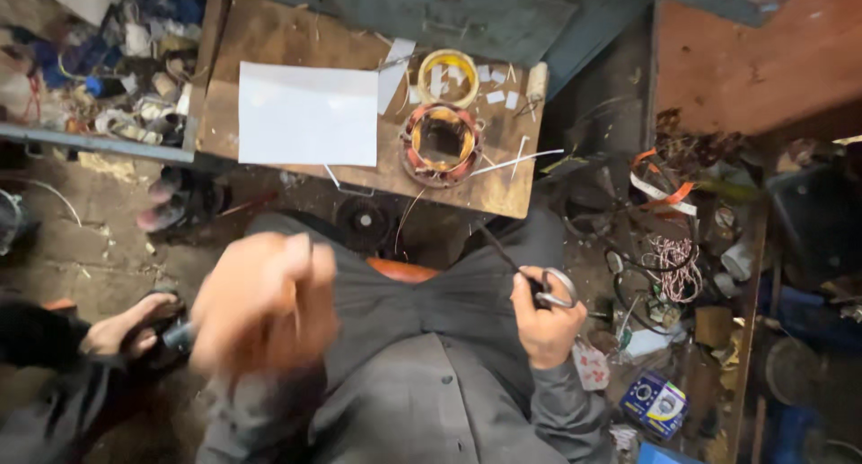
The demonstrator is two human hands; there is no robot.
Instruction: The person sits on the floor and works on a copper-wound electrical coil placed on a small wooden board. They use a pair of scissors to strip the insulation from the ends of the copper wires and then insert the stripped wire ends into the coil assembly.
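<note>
Count of items, head view, workshop.

Own hands: 2, left hand (pixel 265 302) blurred, right hand (pixel 543 325) gripping 1 pair of scissors (pixel 539 280). Another person's hand (pixel 126 329): 1, at lower left. On the wooden surface (pixel 269 38): 1 white paper sheet (pixel 308 114), 1 wound stator core (pixel 441 144), 1 yellow tape roll (pixel 448 76), small white paper slips (pixel 496 96), perhaps 5, too small to be sure. Floor: 1 blue box (pixel 654 403), 1 coil of pink-white wire (pixel 675 267).

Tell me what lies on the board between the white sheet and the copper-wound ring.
In the head view, only bare wood of the board shows between the white sheet and the copper-wound ring; a paper strip lies just above that gap.
</note>
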